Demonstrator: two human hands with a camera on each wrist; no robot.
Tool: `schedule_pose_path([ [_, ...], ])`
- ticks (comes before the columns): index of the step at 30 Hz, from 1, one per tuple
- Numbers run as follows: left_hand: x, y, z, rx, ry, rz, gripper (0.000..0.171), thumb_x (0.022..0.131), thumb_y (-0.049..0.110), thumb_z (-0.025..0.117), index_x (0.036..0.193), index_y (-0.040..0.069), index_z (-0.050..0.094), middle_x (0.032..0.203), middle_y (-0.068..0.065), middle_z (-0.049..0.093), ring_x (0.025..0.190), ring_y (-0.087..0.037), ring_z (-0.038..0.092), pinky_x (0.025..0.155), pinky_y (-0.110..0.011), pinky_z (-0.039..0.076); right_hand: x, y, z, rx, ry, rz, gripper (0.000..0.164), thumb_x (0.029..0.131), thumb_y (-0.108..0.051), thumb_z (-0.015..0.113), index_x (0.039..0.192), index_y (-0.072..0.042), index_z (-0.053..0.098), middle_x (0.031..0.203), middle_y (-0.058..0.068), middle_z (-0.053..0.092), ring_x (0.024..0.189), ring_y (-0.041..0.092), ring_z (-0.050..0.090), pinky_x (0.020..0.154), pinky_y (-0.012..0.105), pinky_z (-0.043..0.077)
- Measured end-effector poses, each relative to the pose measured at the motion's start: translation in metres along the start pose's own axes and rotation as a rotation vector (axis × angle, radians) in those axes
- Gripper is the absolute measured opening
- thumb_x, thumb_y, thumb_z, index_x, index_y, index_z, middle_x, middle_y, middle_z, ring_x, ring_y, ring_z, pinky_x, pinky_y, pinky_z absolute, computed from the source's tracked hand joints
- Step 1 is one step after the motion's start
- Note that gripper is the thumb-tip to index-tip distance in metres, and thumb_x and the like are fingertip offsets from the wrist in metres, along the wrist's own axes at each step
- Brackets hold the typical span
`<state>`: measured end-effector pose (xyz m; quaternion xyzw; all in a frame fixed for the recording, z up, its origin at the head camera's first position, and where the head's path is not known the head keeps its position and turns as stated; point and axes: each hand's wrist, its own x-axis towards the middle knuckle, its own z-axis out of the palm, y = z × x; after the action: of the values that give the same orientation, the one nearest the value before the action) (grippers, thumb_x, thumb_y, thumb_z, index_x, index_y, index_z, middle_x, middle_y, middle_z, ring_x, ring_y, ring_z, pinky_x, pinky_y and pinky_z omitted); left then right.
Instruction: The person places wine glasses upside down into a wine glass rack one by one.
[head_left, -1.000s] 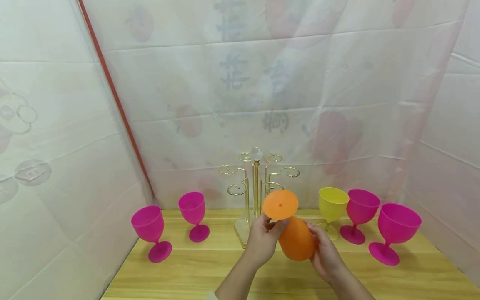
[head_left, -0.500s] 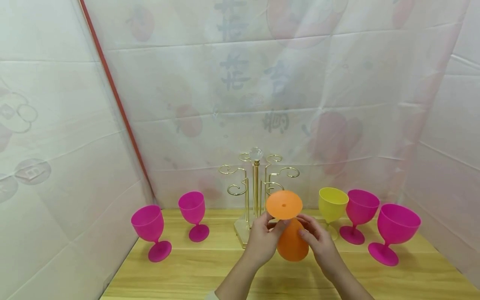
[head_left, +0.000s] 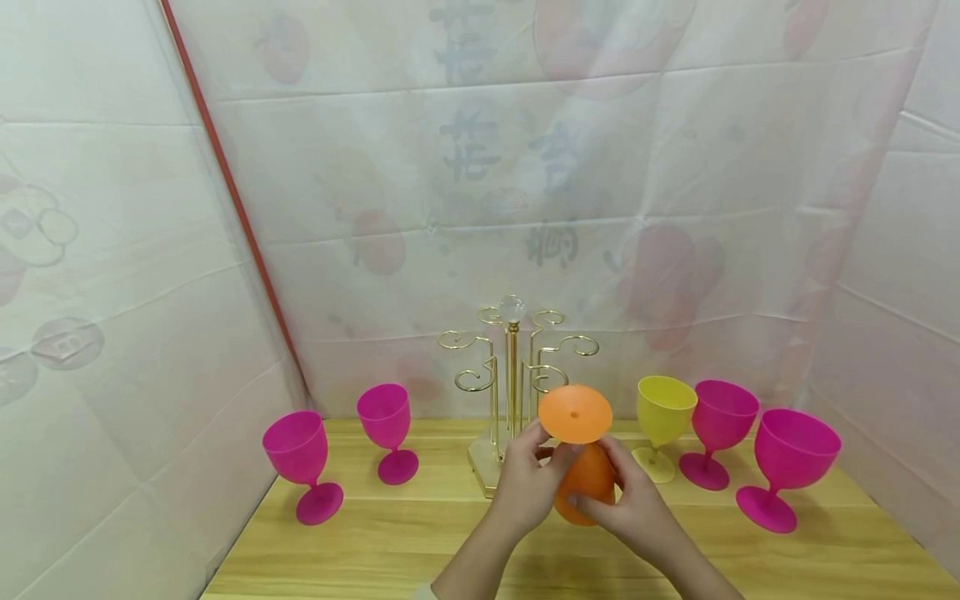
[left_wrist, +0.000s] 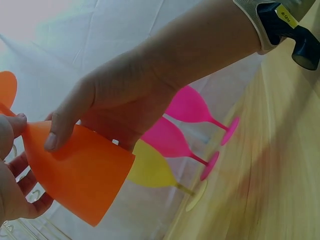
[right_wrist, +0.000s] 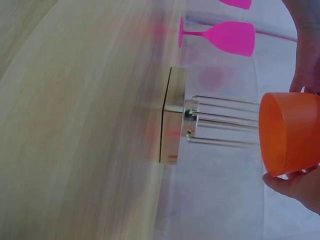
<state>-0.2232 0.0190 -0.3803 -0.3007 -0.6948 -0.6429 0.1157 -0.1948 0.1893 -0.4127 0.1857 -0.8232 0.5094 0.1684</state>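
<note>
An orange plastic goblet (head_left: pixel 588 475) is held upside down in the air, its round foot uppermost and its bowl mouth facing down. My left hand (head_left: pixel 528 479) pinches it where stem and bowl meet. Around the bowl's right side curls my right hand (head_left: pixel 637 504), with its thumb across the front. The left wrist view shows the right thumb pressed on the orange bowl (left_wrist: pixel 75 170). From the right wrist, the bowl's hollow mouth (right_wrist: pixel 272 135) is visible. Just behind the hands stands a gold wire rack (head_left: pixel 513 375) with curled hooks and a clear ball on top.
Two magenta goblets stand upright at left, the outer one (head_left: pixel 296 450) and the inner one (head_left: pixel 385 421). At right are a yellow goblet (head_left: pixel 666 408) and two more magenta ones, a rear goblet (head_left: pixel 725 417) and a front goblet (head_left: pixel 797 450). Printed cloth (head_left: pixel 450 167) encloses the wooden table (head_left: pixel 360 542).
My right hand has shifted from the bowl's right underside to wrap around it, bringing its thumb to the front. The orange goblet has moved slightly right, its foot a little lower.
</note>
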Motion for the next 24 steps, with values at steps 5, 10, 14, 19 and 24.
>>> schedule_pose_path([
  [5,-0.001,-0.002,0.000,0.002,0.003,-0.029,0.028,0.093,0.030,0.067,0.120,0.023,0.068,0.115,0.004,0.066,0.110,-0.012,0.058,0.089,-0.032,0.049,0.000,0.000,0.001,-0.003,0.003,-0.034,0.070,0.082,-0.017,0.081,0.141,-0.029,0.045,0.132,-0.002,0.053,0.109,0.006,0.057,0.084,0.028,0.056],
  [10,-0.002,-0.003,0.000,-0.017,0.001,-0.098,0.027,0.093,0.032,0.068,0.119,0.025,0.068,0.114,0.007,0.065,0.111,-0.011,0.057,0.091,-0.033,0.048,0.001,-0.001,0.000,0.039,0.009,-0.002,0.067,0.083,-0.016,0.080,0.140,-0.025,0.045,0.129,0.002,0.056,0.106,0.007,0.059,0.081,0.028,0.057],
  [14,-0.004,-0.006,-0.001,-0.042,-0.014,-0.143,0.029,0.094,0.034,0.067,0.122,0.026,0.067,0.120,0.009,0.065,0.116,-0.012,0.056,0.094,-0.033,0.048,0.002,-0.001,-0.002,0.066,0.017,0.039,0.067,0.084,-0.016,0.079,0.140,-0.024,0.044,0.129,0.004,0.056,0.107,0.007,0.059,0.080,0.027,0.057],
  [19,-0.007,-0.016,-0.002,-0.115,-0.064,-0.179,0.037,0.094,0.033,0.066,0.130,0.025,0.063,0.130,0.008,0.063,0.121,-0.014,0.055,0.096,-0.029,0.049,0.002,-0.003,-0.004,0.092,0.010,0.062,0.068,0.084,-0.015,0.078,0.142,-0.022,0.042,0.132,0.007,0.054,0.109,0.005,0.057,0.079,0.027,0.057],
  [24,-0.010,-0.025,-0.005,-0.171,-0.123,-0.186,0.044,0.094,0.026,0.067,0.136,0.018,0.058,0.134,0.002,0.060,0.123,-0.016,0.054,0.096,-0.026,0.049,0.002,-0.005,-0.005,0.096,0.011,0.073,0.071,0.084,-0.014,0.078,0.144,-0.018,0.041,0.132,0.010,0.053,0.108,0.006,0.057,0.080,0.027,0.057],
])
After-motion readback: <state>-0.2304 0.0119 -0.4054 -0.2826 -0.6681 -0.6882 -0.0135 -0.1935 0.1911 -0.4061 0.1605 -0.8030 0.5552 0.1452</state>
